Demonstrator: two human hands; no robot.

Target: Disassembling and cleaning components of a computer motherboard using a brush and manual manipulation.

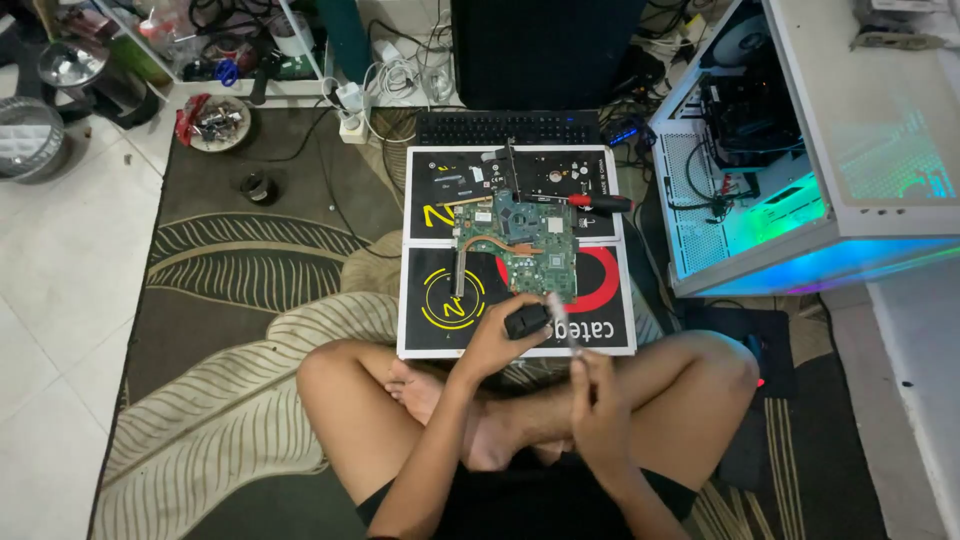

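My left hand (497,337) grips a small black boxy part (527,320) just above my crossed legs. My right hand (598,392) holds a thin pale stick-like tool (562,318) whose tip points up toward the black part. Just beyond them a green circuit board (520,240) with a copper heat pipe lies on a black mat with yellow and red graphics (440,310). A red-handled screwdriver (598,202) rests at the board's far right.
A black keyboard (507,127) lies behind the mat. An open white computer case (800,170) glows blue-green at right. A power strip with cables (352,115), a bowl of small parts (220,122) and a patterned rug (250,270) are at left.
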